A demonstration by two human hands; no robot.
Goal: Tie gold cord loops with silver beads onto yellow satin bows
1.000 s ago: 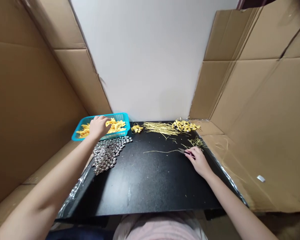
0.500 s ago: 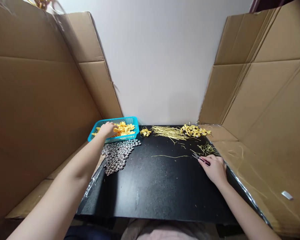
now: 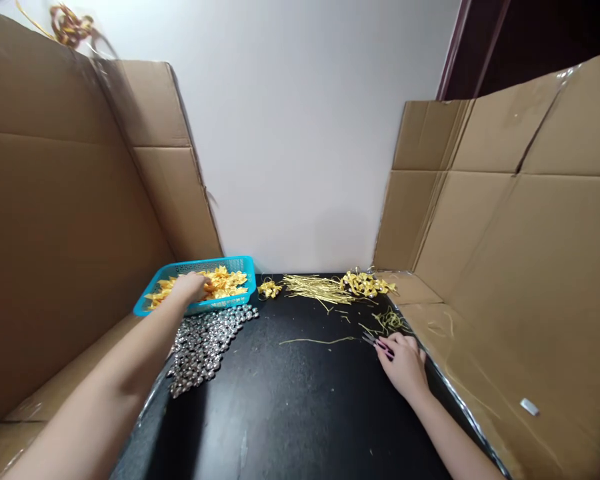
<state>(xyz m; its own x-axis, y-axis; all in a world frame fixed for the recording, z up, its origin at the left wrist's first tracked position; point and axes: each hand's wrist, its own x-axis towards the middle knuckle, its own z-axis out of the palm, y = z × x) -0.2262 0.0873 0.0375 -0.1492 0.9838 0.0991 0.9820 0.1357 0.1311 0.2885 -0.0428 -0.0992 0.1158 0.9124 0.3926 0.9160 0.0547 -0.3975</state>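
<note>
Left hand (image 3: pixel 190 287) in basket (image 3: pixel 233 302) among yellow bows (image 3: pixel 225 283), can't tell if gripping; right hand (image 3: pixel 406 365) closed round scissors (image 3: pixel 384 347) well right of basket, string (image 3: pixel 313 341) between, beads (image 3: pixel 206 347) just in front of basket.

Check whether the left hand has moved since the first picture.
Yes. Against the back rim of the blue basket, the left hand has gone lower, now reaching down among the yellow pieces.
</note>
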